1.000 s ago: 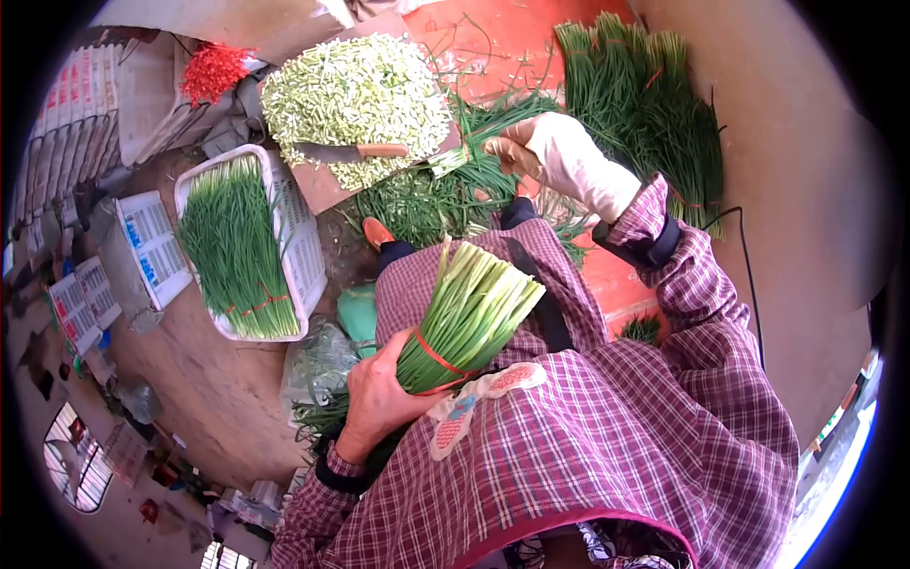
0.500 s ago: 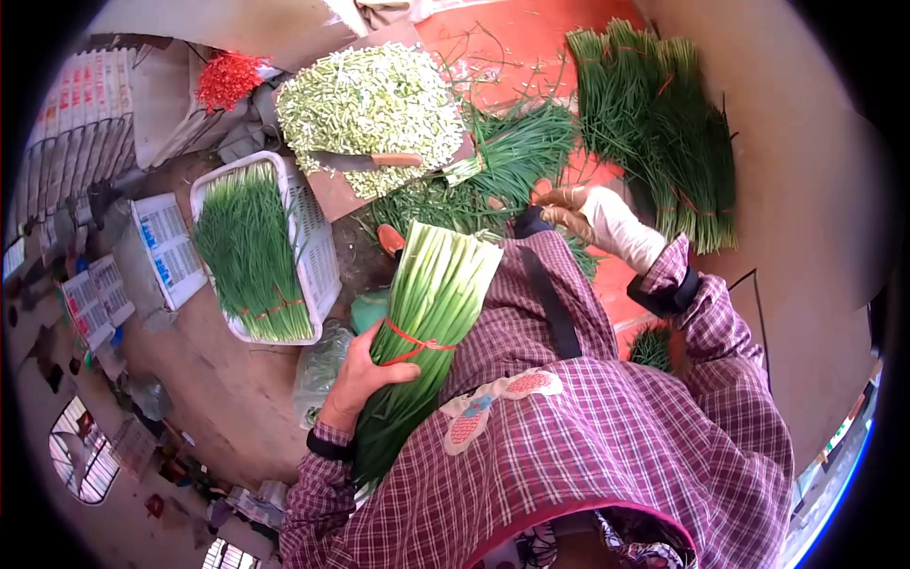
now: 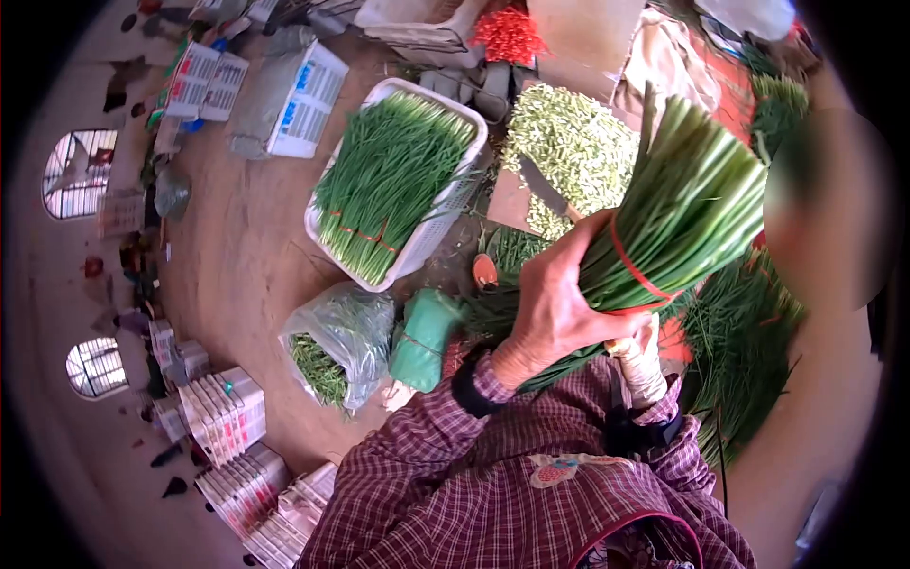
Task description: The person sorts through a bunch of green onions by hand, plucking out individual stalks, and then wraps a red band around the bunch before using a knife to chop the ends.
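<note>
Nearest, the plaid smock (image 3: pixel 531 503) fills the bottom of the view, w/ a black cuff (image 3: pixel 474 387) round the L wrist. L grip (image 3: pixel 559 303), bare, is clenched round a big bundle of green stalks (image 3: pixel 682 199), held up in front of the body, pale cut ends pointing up & R, dark leaves trailing down behind the wrist. A red band (image 3: pixel 641 277) circles the bundle just beside the L fingers. R grip (image 3: pixel 640 365), gloved, is under the bundle, partly hidden behind it & the L thumb; can't tell if it's closed or touching. Beyond, an orange shoe (image 3: pixel 484 271) shows L of the bundle. Green bag (image 3: pixel 424 341) sits on the floor next to a clear plastic bag (image 3: pixel 355 332) w/ loose greens inside. Farther R, past the bundle, more long greens (image 3: pixel 739 332) lie in a dark heap. Farther out, a white crate (image 3: pixel 441 235) holds banded greens (image 3: pixel 398 161); R of it, a brown board (image 3: pixel 510 204) bears a pile of chopped stalks (image 3: pixel 578 133), knife (image 3: pixel 542 187) lying on the pile's near L edge, handle twd the bundle. Far back: red heap (image 3: pixel 507 36) above the board, printed box (image 3: pixel 308 100) upper L, 2 barred windows (image 3: pixel 81 174) far L.
</note>
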The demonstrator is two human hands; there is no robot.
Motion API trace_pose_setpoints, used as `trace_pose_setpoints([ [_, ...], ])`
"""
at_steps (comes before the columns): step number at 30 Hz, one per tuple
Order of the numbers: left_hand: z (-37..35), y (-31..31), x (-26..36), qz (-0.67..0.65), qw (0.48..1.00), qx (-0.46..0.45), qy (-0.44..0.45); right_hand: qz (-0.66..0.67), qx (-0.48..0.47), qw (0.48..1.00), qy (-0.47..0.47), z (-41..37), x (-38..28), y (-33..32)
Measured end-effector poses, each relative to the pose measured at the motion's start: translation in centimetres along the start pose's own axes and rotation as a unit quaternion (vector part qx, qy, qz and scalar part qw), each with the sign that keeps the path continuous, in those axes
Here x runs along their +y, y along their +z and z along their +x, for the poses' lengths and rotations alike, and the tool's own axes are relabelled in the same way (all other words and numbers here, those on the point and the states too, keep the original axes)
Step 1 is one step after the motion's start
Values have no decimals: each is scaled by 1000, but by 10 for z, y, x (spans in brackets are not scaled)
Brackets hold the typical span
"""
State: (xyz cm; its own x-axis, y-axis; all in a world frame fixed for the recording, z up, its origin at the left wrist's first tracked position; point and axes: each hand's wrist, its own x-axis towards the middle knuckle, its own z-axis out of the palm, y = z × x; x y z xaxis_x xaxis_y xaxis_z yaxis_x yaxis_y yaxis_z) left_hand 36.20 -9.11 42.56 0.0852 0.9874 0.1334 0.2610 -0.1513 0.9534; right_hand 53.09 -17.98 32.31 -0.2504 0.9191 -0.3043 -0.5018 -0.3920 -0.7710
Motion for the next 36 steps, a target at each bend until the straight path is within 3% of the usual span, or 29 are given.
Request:
trace_pose_setpoints([
  [2,10,-6,-6,-46,998,40,34,-87,5,991,104,13,-16,10],
  [4,19,-22,-1,-73,994,74,24,-143,24,989,-31,34,-34,57],
  [7,29,-69,-19,-123,981,150,3,-219,69,972,39,75,-22,98],
  [8,33,-83,-28,-113,978,174,-9,-258,36,965,-21,87,-11,111],
  [14,32,-182,-74,-47,970,240,12,-212,41,975,-49,148,46,158],
  [15,28,-194,-87,-58,966,252,29,-284,2,956,-69,168,47,163],
  [17,14,-204,-102,-95,959,262,54,-257,11,965,-57,177,26,203],
  [18,9,-214,-112,-148,965,217,-15,-276,20,958,-70,195,20,231],
  [19,4,-226,-116,-248,952,171,-44,-291,10,953,-85,214,13,251],
  [20,-9,-219,-139,-258,953,153,-41,-333,-14,938,-100,231,9,255],
  [21,-21,-218,-157,-305,947,73,-71,-333,-38,939,-81,244,2,253],
  [22,-43,-209,-189,-198,975,10,-100,-334,-63,938,-65,257,-3,253],
  [24,-81,-213,-219,-54,968,-52,-239,-421,-128,891,-110,277,-20,286],
  [25,-82,-237,-233,-46,966,0,-253,-442,-155,870,-153,301,-18,282],
  [27,-87,-284,-284,-22,933,116,-341,-553,-216,760,-265,339,-22,316],
  [28,-89,-301,-313,73,919,269,-278,-591,-255,694,-323,359,-20,329],
  [29,-90,-328,-338,115,919,309,-217,-621,-283,649,-338,373,-19,345],
  [30,-88,-352,-361,97,909,318,-252,-648,-309,600,-354,388,-16,360],
  [31,-88,-370,-382,165,898,339,-226,-635,-346,558,-408,409,-11,361],
  [32,-78,-391,-379,117,895,336,-270,-672,-355,522,-389,420,-7,378],
  [34,-71,-416,-421,222,886,360,-192,-670,-385,492,-402,451,16,396],
  [36,-62,-435,-446,264,872,353,-212,-647,-444,484,-387,486,41,412],
])
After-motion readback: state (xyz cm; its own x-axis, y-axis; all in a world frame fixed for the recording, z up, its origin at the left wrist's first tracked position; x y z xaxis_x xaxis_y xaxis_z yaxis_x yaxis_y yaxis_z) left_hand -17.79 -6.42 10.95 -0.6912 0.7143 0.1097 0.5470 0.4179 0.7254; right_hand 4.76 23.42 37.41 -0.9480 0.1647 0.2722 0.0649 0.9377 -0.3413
